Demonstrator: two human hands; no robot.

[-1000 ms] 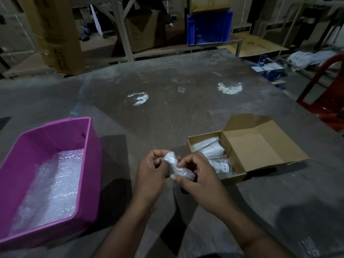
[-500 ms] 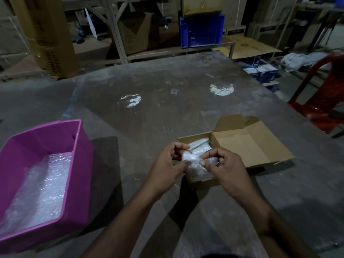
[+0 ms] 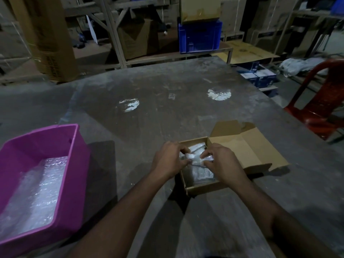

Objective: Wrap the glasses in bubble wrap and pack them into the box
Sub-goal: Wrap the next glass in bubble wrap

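Your left hand (image 3: 168, 159) and right hand (image 3: 222, 161) each pinch an end of the wrapped bundle (image 3: 195, 158), grip tight on the bubble wrap, right over the open cardboard box (image 3: 204, 189) on the desk (image 3: 167, 90). Other wrapped bundles (image 3: 203, 174) already lie inside, so you look well along. This one isn't released yet. More bubble wrap (image 3: 35, 190) waits in the pink tub (image 3: 74, 146); how many glasses remain, you can't tell.

A red plastic chair (image 3: 320, 107) stands right of the grey table (image 3: 167, 101); a blue crate (image 3: 200, 37) sits beyond.
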